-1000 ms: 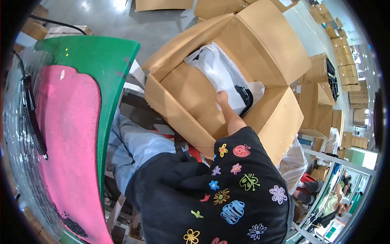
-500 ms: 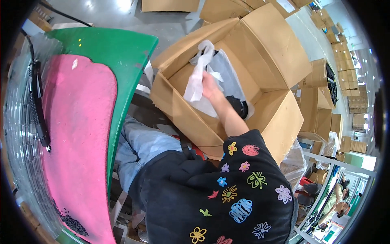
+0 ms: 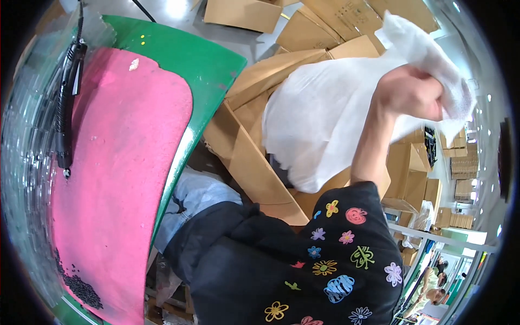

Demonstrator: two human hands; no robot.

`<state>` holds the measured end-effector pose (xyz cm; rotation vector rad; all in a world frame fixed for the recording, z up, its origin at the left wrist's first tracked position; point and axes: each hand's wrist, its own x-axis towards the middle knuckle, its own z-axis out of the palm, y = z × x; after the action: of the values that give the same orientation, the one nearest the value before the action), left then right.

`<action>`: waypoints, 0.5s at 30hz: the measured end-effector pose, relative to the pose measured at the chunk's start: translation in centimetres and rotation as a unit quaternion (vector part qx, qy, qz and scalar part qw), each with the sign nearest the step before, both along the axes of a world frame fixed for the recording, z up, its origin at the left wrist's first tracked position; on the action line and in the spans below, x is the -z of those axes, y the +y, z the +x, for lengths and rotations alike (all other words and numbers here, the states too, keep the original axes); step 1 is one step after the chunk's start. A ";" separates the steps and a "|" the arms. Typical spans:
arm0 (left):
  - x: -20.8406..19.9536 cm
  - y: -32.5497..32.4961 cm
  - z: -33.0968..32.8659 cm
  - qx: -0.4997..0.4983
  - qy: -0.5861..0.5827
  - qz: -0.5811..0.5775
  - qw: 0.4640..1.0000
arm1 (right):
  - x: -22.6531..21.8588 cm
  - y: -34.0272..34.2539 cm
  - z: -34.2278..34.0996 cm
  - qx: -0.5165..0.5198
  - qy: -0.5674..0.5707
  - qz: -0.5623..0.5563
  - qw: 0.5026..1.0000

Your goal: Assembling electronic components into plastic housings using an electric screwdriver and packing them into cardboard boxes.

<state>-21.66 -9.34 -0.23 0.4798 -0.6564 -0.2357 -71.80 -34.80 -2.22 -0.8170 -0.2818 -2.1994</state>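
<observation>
My right hand (image 3: 413,93) is raised over the right side of a large open cardboard box (image 3: 254,168), its fingers closed in a fist. It is shut on a thin white translucent packing sheet (image 3: 330,103). One end of the sheet sticks up past the fist, while its wide part drapes down over the box mouth and hides most of the inside. Below the sheet, a dark thing (image 3: 280,169) partly shows in the box; its kind cannot be made out. My left hand is out of view.
On the left stands a green-edged worktable (image 3: 200,59) with a worn pink mat (image 3: 124,141). Small black pellets (image 3: 81,290) lie at its near end. A black corded tool (image 3: 65,108) hangs at the left. More cardboard boxes (image 3: 244,13) stand behind, and people (image 3: 430,290) are at far right.
My right hand has risen out of the box and moved right, pulling up the white sheet, which now spreads across the opening. My view has shifted slightly.
</observation>
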 end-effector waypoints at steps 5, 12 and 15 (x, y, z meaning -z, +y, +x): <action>6.4 -3.0 -8.3 0.216 -0.029 0.089 0.972 | 7.0 -1.7 -2.3 -0.664 -0.684 -0.064 0.296; 15.8 -1.4 -13.3 0.542 -0.137 0.287 0.778 | 19.7 21.6 -23.1 -0.140 -0.774 -0.567 0.247; 16.6 -2.0 -13.3 0.629 -0.049 0.294 0.718 | 22.3 34.7 -28.8 -0.141 -0.678 -0.665 0.281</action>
<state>-35.00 -11.31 -16.82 0.5818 -0.9337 -1.7850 -100.65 -0.12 -24.49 0.8395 -2.9576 -1.0838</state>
